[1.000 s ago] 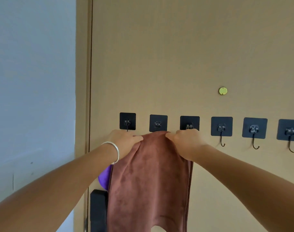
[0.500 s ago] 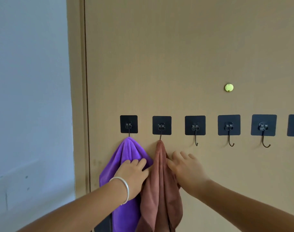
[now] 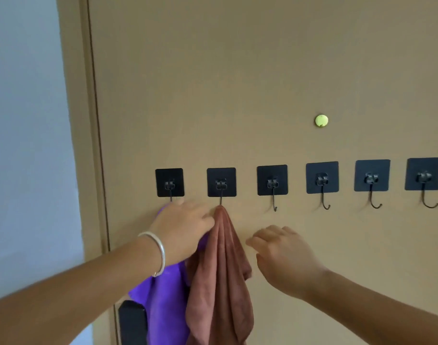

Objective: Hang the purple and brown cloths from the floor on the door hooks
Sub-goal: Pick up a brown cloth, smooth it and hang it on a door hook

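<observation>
Brown cloth (image 3: 220,275) hangs hooked — left hand (image 3: 185,227) touching, right hand (image 3: 282,255) relaxed, both loose-fingered.

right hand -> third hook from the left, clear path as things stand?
Probably yes. The right hand is open, holds nothing and hangs just below the bare third hook, with only door between them. The brown cloth hangs off to its left.
</observation>
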Motion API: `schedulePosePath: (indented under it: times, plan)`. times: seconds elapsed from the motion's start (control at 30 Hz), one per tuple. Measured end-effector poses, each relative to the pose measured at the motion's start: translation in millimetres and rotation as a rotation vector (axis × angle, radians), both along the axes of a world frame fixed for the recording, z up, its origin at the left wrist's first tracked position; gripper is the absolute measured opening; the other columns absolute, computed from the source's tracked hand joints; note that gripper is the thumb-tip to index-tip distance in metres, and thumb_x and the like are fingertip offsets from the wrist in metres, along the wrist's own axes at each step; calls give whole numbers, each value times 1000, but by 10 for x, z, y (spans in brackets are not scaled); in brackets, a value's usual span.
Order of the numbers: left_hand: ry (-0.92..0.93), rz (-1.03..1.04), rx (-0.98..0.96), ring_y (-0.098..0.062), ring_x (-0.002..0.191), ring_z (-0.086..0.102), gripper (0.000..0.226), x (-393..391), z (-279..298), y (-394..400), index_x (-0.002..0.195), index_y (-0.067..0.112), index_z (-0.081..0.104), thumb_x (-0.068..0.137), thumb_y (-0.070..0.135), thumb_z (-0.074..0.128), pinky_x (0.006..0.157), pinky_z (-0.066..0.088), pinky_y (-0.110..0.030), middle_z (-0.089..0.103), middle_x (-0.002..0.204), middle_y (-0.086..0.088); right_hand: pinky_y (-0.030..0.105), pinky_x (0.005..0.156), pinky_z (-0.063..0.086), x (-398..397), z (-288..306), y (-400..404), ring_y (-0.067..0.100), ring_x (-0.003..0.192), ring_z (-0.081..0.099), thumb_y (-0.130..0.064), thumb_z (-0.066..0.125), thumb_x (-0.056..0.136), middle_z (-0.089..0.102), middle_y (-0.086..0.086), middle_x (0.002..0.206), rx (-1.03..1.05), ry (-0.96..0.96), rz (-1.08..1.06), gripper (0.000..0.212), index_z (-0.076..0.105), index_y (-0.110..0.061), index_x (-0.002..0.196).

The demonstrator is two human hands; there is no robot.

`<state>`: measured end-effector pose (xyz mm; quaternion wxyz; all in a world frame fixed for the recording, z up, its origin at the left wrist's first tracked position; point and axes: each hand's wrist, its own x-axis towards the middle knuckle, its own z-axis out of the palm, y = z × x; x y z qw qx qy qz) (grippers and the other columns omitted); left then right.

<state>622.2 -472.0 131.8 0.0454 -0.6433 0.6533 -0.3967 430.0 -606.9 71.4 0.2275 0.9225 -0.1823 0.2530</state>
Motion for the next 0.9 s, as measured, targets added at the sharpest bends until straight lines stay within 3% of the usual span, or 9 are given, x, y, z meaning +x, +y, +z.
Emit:
schedulePosePath:
  times: [0.13, 0.23, 0.3, 0.43, 0.57, 0.9]
  plan:
    - [44, -149, -137, -22, 105, 50, 31, -475, 111, -421, 116, 24, 56, 88, 25, 42, 88, 37, -36, 52, 118, 2, 34, 88, 48, -451, 294, -89, 19, 105, 58, -20, 59, 85, 67, -6, 110, -21, -176, -88, 30, 68, -26, 113]
    - [87, -222, -145, -23, 138, 30, 54, -877, -5, -833, 144, 25, 35, 95, 44, 42, 112, 22, -42, 36, 148, -1, 39, 99, 40, -914, 387, -270, 23, 119, 52, -25, 65, 83, 64, -1, 119, -70, -239, -235, 33, 67, -25, 116]
    - [102, -236, -157, -22, 145, 14, 66, -1162, -68, -1106, 151, 22, 18, 95, 51, 38, 118, 9, -46, 24, 155, -2, 43, 108, 32, -1260, 399, -374, 25, 131, 42, -32, 62, 86, 57, 2, 131, -72, -233, -351, 41, 61, -25, 126]
    - [154, -318, -190, -22, 147, 4, 73, -1785, -80, -1581, 152, 19, 8, 93, 57, 31, 118, 4, -49, 16, 158, -1, 46, 118, 18, -1965, 339, -466, 24, 144, 21, -47, 47, 91, 38, 2, 148, -81, -222, -608, 53, 39, -30, 141]
    - [163, -483, -192, -23, 147, 3, 74, -2370, -62, -1878, 151, 19, 10, 92, 59, 28, 117, 4, -52, 16, 159, -3, 48, 119, 12, -2536, 304, -406, 23, 146, 13, -56, 39, 92, 29, 1, 153, -60, -269, -819, 60, 25, -32, 145]
    - [178, -937, -101, -23, 147, -3, 74, -3588, 47, -2079, 153, 19, 0, 95, 57, 28, 117, -2, -52, 6, 160, -7, 47, 119, 10, -3546, 345, 336, 22, 146, 15, -57, 40, 90, 29, 2, 153, -65, -288, -1330, 63, 28, -31, 147]
